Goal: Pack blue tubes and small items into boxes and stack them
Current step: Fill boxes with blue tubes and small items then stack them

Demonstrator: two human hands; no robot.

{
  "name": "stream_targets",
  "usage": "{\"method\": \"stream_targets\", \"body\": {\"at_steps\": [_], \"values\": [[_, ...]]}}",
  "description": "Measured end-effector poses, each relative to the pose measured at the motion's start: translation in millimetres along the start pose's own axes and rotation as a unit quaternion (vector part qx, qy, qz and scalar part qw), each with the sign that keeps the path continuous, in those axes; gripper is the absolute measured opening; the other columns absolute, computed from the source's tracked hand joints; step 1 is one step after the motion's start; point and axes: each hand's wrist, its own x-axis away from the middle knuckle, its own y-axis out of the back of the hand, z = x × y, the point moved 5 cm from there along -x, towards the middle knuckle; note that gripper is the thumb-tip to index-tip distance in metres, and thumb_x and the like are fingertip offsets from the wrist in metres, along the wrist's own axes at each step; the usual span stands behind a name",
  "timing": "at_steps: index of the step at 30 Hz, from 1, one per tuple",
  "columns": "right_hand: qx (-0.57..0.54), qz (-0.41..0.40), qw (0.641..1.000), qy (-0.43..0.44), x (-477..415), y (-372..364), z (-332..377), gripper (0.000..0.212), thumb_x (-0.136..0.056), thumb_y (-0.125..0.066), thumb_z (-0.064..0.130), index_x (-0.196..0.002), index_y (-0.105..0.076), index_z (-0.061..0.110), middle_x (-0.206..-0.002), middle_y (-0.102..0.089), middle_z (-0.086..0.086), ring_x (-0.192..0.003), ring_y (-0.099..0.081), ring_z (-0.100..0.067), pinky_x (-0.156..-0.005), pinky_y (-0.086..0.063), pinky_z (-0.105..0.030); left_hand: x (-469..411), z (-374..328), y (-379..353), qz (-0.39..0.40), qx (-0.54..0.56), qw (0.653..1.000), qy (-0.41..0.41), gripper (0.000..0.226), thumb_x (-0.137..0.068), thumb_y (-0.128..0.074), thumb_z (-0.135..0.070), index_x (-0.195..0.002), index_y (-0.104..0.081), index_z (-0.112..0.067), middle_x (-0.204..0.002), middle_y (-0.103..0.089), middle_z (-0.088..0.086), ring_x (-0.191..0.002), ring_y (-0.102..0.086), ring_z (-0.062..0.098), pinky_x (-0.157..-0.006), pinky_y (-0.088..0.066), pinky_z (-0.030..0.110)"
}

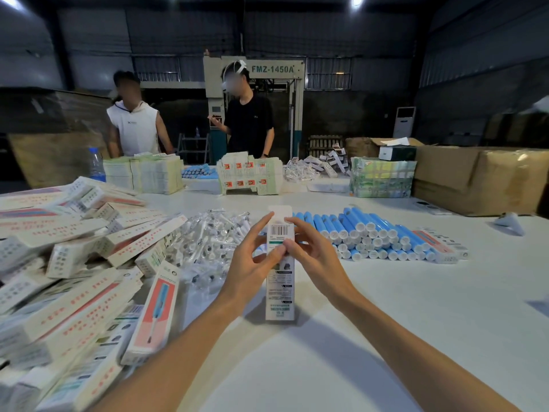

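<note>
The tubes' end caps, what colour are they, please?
White caps on blue tubes; head view.

Bare table (386, 337) nearside; boxes (74, 286) left, tubes (374, 236) beyond.

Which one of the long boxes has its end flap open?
The box held between left hand and right hand: its far flap stands up. The others lie in the left pile or beside the blue tubes.

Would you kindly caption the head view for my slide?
Left hand and right hand hold a narrow white box near stacked blue tubes.
</note>
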Motion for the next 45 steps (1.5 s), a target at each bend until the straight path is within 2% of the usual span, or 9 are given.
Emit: {"method": "stream_targets", "body": {"at_steps": [4,11,14,16,18,21,29,35,45], "values": [[0.042,0.029,0.999,-0.011,-4,6,-3,0.033,-0.104,-0.065,0.023,-0.136,-0.059,0.02,-0.122,-0.072,0.001,-0.112,-0.069,-0.022,-0.099,-0.056,-0.048,1,0,1,0.013,-0.025,1.0,-0.002,0.048,-0.1,-0.075,-0.02,-0.142,-0.06,-0.036,-0.123,-0.076,-0.006,-0.12,-0.069,0.015,-0.095,-0.063,0.037],[0.041,0.043,0.998,-0.037,-5,12,2,0.03,-0.108,-0.05,0.045,-0.114,-0.068,0.021,-0.102,-0.074,0.002,-0.097,-0.07,-0.018,-0.086,-0.058,-0.032,2,1,-2,0.038,-0.06,0.998,0.002,0.043,-0.098,-0.077,-0.024,-0.137,-0.061,-0.031,-0.123,-0.075,-0.006,-0.116,-0.071,0.016,-0.101,-0.059,0.041],[0.017,0.001,1.0,-0.024,-13,20,9,0.038,-0.111,-0.046,0.035,-0.097,-0.07,0.01,-0.088,-0.074,-0.009,-0.086,-0.07,-0.033,-0.08,-0.057,-0.043,3,1,-5,0.053,-0.064,0.997,0.004,0.043,-0.098,-0.077,-0.025,-0.138,-0.06,-0.032,-0.121,-0.076,-0.006,-0.116,-0.071,0.016,-0.099,-0.059,0.036],[0.014,-0.003,1.0,-0.024,-19,24,10,0.023,-0.109,-0.054,0.027,-0.103,-0.061,0.006,-0.086,-0.076,-0.011,-0.082,-0.071,-0.036,-0.076,-0.059,-0.047,3,1,-6,0.058,-0.047,0.997,0.013,0.044,-0.098,-0.077,-0.022,-0.138,-0.06,-0.03,-0.12,-0.076,-0.004,-0.112,-0.073,0.018,-0.094,-0.06,0.034],[-0.006,0.018,0.999,-0.035,-23,28,10,0.022,-0.107,-0.059,0.023,-0.114,-0.046,0.006,-0.087,-0.078,-0.014,-0.077,-0.07,-0.034,-0.071,-0.058,-0.041,4,1,-5,0.063,-0.036,0.997,0.021,0.046,-0.096,-0.077,-0.024,-0.139,-0.06,-0.03,-0.119,-0.077,-0.004,-0.11,-0.074,0.019,-0.09,-0.061,0.031],[0.018,0.05,0.998,-0.033,-29,33,11,0.021,-0.106,-0.061,0.02,-0.121,-0.053,0.009,-0.086,-0.079,-0.011,-0.07,-0.068,-0.021,-0.066,-0.057,-0.031,4,0,-4,0.071,-0.034,0.997,0.025,0.047,-0.097,-0.077,-0.024,-0.14,-0.059,-0.031,-0.119,-0.077,-0.003,-0.108,-0.075,0.02,-0.089,-0.061,0.033],[0.096,0.028,0.994,0.036,-25,33,16,0.005,-0.104,-0.061,0.008,-0.1,-0.06,0.006,-0.075,-0.075,-0.005,-0.062,-0.07,-0.016,-0.056,-0.052,-0.024,6,-1,-7,0.079,-0.031,0.996,0.024,0.049,-0.094,-0.075,-0.028,-0.14,-0.059,-0.03,-0.12,-0.077,-0.002,-0.111,-0.074,0.021,-0.091,-0.059,0.034],[0.055,0.03,0.998,0.022,-25,34,20,0.017,-0.108,-0.057,0.022,-0.102,-0.066,0.008,-0.093,-0.077,-0.006,-0.092,-0.075,-0.023,-0.076,-0.063,-0.036,6,-1,-8,0.085,-0.028,0.996,0.027,0.052,-0.094,-0.076,-0.031,-0.143,-0.057,-0.032,-0.123,-0.076,-0.002,-0.11,-0.075,0.022,-0.092,-0.062,0.039],[-0.095,0.013,0.992,-0.086,-25,39,7,0.012,-0.095,-0.074,0.013,-0.101,-0.075,0.003,-0.1,-0.078,-0.015,-0.1,-0.075,-0.029,-0.088,-0.062,-0.045,6,3,-10,0.082,-0.019,0.995,0.054,0.054,-0.093,-0.078,-0.032,-0.139,-0.052,-0.035,-0.125,-0.075,0.001,-0.104,-0.078,0.024,-0.085,-0.064,0.041]]}}
